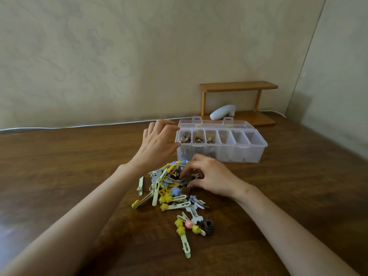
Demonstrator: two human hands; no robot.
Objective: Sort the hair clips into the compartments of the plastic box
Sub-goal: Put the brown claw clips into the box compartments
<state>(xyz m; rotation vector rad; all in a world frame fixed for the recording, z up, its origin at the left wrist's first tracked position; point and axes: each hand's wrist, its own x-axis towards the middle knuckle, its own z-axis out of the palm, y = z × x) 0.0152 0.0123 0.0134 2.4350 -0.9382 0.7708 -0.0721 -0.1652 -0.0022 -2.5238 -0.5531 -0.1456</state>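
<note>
Head view. A clear plastic box (pixel 249 154) stands on a wooden table (pixel 79 156), its hinged lid (pixel 215 124) folded open behind it. The box is divided into a single row of compartments. The three at its left end hold brown and beige clips (pixel 186 137).

A pile of hair clips (pixel 169 188) lies on the table in front of the box's left end, on the person's side. It mixes yellow, blue, pale green, pink and brown pieces, several topped with star shapes. A single pale green clip (pixel 141 186) lies just left of the pile. A dark brown curled clip (pixel 209 226) rests at the edge of the pile farthest from the box.

The left hand (pixel 157 144) is held at the box's left end, fingers spread and relaxed, holding nothing. Whether its fingertips touch the box wall cannot be told. The right hand (pixel 213 176) is down on the part of the pile nearest the box, just in front of the box's front wall. Its fingers and thumb are curled round a brown clip (pixel 187 179). The two hands are apart.

Behind the box's right end stands a small wooden shelf (pixel 239 85), with a white rounded object (pixel 222 112) on its lower board. A white cable (pixel 79 126) runs along the foot of the wall, left of the box.
</note>
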